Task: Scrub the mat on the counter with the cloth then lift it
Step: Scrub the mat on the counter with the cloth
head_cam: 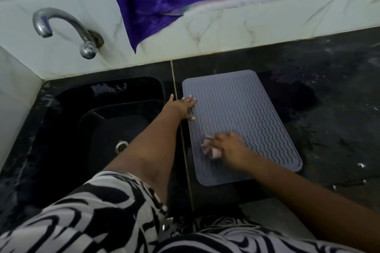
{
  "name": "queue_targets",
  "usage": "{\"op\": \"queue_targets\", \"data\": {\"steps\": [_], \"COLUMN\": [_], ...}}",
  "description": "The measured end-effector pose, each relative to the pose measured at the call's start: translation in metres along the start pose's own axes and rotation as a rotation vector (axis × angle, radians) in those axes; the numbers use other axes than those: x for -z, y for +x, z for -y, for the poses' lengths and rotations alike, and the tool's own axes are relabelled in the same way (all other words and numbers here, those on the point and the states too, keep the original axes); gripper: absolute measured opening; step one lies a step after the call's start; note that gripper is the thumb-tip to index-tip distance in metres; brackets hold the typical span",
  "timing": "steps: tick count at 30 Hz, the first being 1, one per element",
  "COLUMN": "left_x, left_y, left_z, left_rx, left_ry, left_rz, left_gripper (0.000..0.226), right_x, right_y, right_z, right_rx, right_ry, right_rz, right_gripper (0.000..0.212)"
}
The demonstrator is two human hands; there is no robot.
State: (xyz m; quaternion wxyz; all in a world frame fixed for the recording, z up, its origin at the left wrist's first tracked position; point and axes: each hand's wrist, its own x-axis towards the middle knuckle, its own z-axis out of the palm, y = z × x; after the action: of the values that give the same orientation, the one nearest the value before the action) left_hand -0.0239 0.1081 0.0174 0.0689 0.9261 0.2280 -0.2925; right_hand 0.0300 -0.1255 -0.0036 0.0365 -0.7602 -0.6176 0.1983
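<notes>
Scrubbing underway: right hand [230,148] clenched round crumpled pale cloth [210,147] on grey ribbed silicone mat [242,113]; left hand [186,107] spread flat, pinning mat edge on black bench [329,98] beside sink. Lift not yet done.

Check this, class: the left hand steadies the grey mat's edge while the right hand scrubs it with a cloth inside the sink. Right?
Not quite. The head view shows the mat lying on the counter beside the sink, not inside it. The left hand steadies its edge; the right hand scrubs with the cloth.

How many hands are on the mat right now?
2. The left hand lies flat with fingers spread on the mat's left edge beside the sink. The right hand presses the cloth on the near part.
</notes>
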Motion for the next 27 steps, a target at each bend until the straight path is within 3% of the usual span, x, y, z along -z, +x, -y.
{"op": "queue_targets", "data": {"steps": [4,8,11,13,16,19,22,27], "left_x": [-0.006,-0.012,-0.028,-0.042,-0.044,-0.041,-0.046,-0.045], "left_y": [0.002,-0.007,-0.018,-0.025,-0.024,-0.018,-0.020,-0.027], "left_z": [0.000,-0.016,-0.030,-0.034,-0.030,-0.029,-0.032,-0.037], "left_rx": [0.043,0.087,0.015,-0.009,0.038,0.072,0.094,0.117], "left_ry": [0.047,0.102,-0.017,-0.146,-0.210,-0.178,-0.189,-0.177], "left_rz": [-0.022,-0.089,-0.134,-0.125,-0.111,-0.103,-0.106,-0.130], "left_gripper": [0.086,0.073,0.063,0.069,0.072,0.073,0.074,0.075], "right_x": [-0.005,0.047,0.069,0.061,0.022,0.004,0.007,0.010], "right_y": [-0.059,-0.032,0.010,0.028,0.023,0.007,-0.014,-0.048], "right_z": [0.016,0.016,0.015,0.022,0.031,0.027,0.026,0.034], "right_rx": [-0.011,-0.113,-0.161,-0.184,-0.203,-0.109,-0.037,-0.029], "right_ry": [0.083,0.302,0.436,0.340,0.066,0.000,0.209,0.120], "right_rz": [0.150,0.346,0.163,0.031,0.010,-0.033,0.094,0.312], "right_gripper": [0.051,0.014,0.014,0.020,0.042,0.051,0.041,0.038]}}
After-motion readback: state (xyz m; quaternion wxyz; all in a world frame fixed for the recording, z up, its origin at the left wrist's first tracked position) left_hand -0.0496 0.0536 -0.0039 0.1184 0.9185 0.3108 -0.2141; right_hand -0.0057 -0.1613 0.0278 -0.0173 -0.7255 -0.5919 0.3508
